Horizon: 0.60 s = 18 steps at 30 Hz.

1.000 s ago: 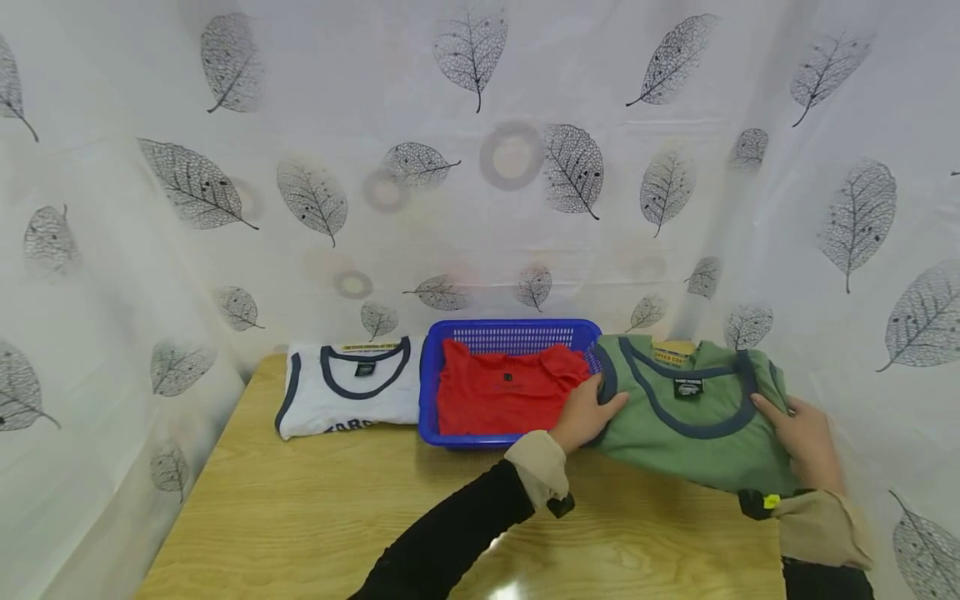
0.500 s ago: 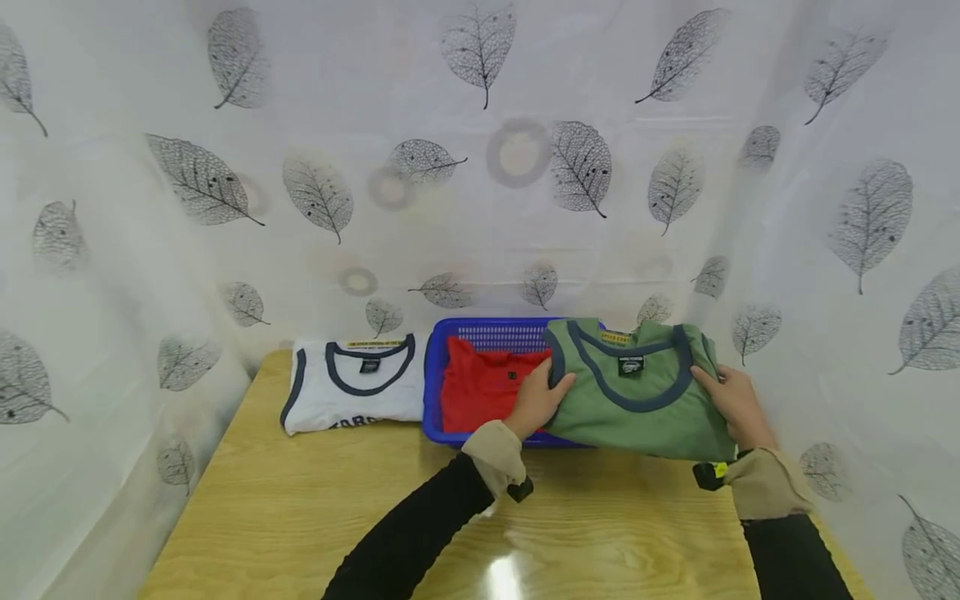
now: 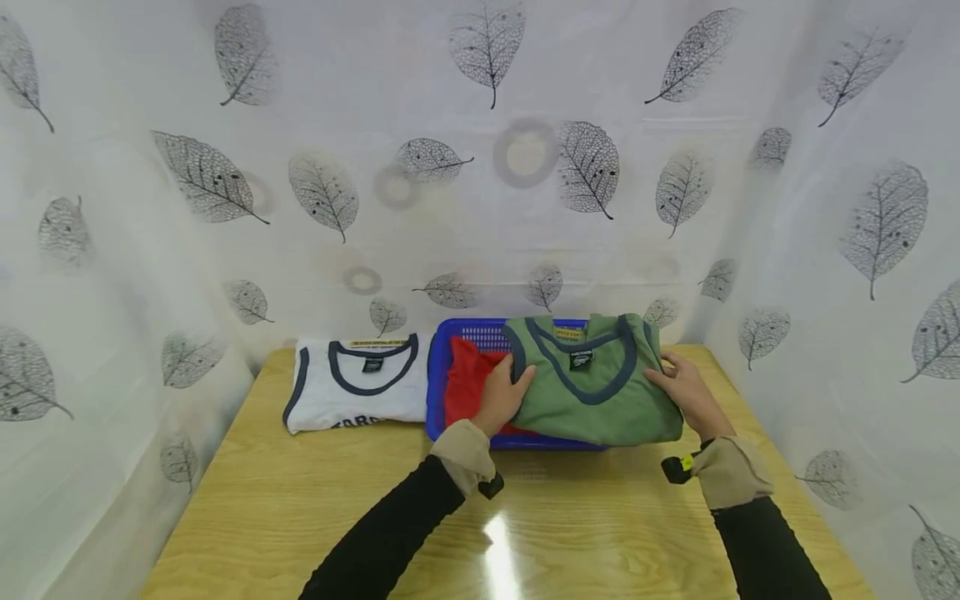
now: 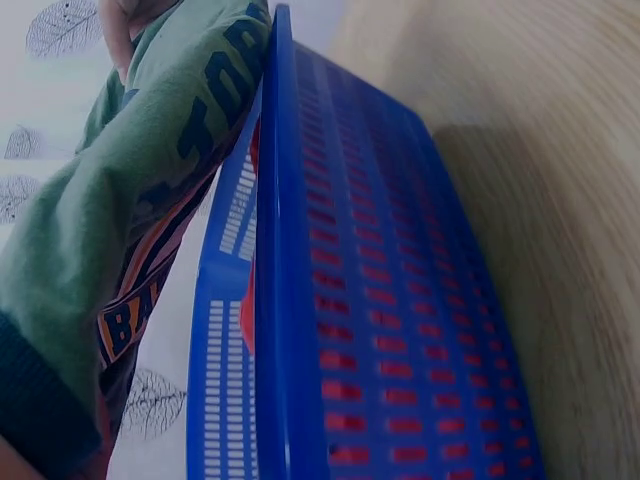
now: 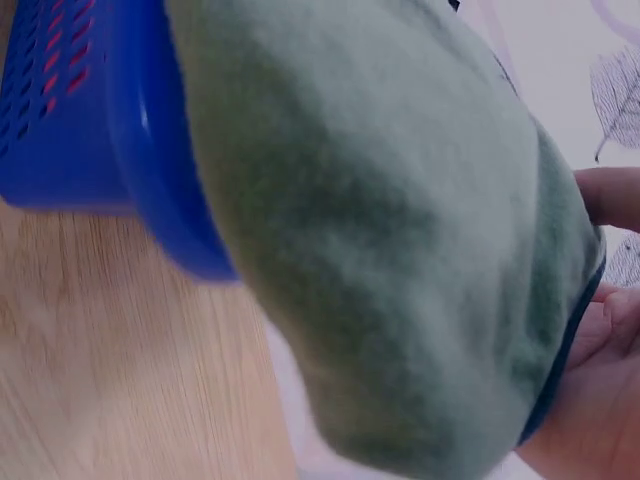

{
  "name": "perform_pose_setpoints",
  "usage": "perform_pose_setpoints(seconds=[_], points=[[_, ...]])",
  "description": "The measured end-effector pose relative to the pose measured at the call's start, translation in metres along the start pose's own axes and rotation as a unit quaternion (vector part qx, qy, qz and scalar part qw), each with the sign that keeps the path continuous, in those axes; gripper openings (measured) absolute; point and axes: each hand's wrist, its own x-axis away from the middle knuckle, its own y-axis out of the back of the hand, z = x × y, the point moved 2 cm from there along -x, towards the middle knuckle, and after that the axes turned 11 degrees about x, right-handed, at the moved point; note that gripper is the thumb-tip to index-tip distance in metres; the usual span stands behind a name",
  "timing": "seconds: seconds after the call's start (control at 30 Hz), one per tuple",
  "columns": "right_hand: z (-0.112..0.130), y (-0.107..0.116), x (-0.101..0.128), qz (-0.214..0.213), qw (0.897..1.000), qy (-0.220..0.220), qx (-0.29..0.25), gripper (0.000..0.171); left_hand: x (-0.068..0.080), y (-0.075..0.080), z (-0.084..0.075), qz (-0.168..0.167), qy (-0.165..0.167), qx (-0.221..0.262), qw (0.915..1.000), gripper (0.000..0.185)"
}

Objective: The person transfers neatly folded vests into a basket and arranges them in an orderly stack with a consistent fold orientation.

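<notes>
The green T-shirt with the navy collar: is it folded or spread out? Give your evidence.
Folded. The green T-shirt with the navy collar forms a compact rectangle, collar on top, held at its sides by the left hand and right hand over the blue plastic basket.

Setting: a staged recording booth, not a lived-in room. Evidence: a white curtain [image 3: 480, 208] printed with grey skeleton leaves and faint rings hangs on three sides, closing off the wooden table [image 3: 315, 508] and hiding any wall or furniture behind it. Tabletop is pale wood grain with a glossy finish; an overhead light reflects on it near the front edge. Props are few and neatly laid: a folded white T-shirt [image 3: 352, 392] with navy trim, and a blue plastic basket [image 3: 438, 392] just beside it, holding folded clothing. Overall: a laundry-sorting mock-up.
</notes>
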Motion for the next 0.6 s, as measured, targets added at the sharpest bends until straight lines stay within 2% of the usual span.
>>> perform_pose_setpoints(seconds=[0.27,0.43,0.6], points=[[0.007,-0.015,-0.018,-0.018,1.0,0.0,0.001,0.067,-0.004,0.021,0.005,-0.021,0.008,-0.011,0.9997,0.06],[0.008,-0.025,-0.029,-0.026,1.0,-0.007,-0.001,0.064,-0.009,0.032,0.015,-0.033,0.025,-0.027,0.9988,0.06],[0.008,-0.035,-0.039,-0.02,1.0,-0.012,0.005,0.062,-0.012,0.04,0.026,-0.029,0.044,-0.027,0.9982,0.057]])
